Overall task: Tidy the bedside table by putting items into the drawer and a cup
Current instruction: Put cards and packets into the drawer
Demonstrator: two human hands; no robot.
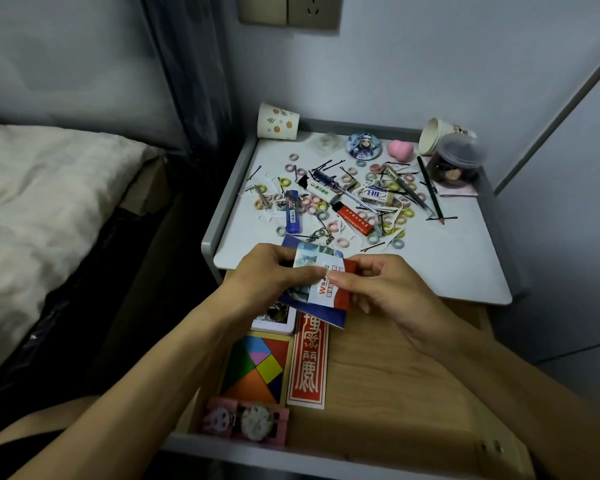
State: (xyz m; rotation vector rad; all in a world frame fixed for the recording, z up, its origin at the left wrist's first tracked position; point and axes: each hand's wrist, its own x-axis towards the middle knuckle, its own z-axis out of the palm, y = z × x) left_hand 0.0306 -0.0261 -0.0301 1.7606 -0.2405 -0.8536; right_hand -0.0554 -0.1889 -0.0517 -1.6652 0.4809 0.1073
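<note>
While over the open drawer [395, 393], both hands' fingers [312, 271] pinched on small packets [322, 289], cluttered bedside table [447, 271] behind.

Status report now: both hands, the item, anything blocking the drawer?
Left hand and right hand both grip small packets above open drawer. Right half of drawer bare. Table still cluttered.

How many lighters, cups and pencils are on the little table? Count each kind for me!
Lighters: 2, a blue lighter and a red lighter
Paper cups: 2, a flowered cup and a tipped cup
Pencils: 1, a dark pencil
Total: 5
</note>
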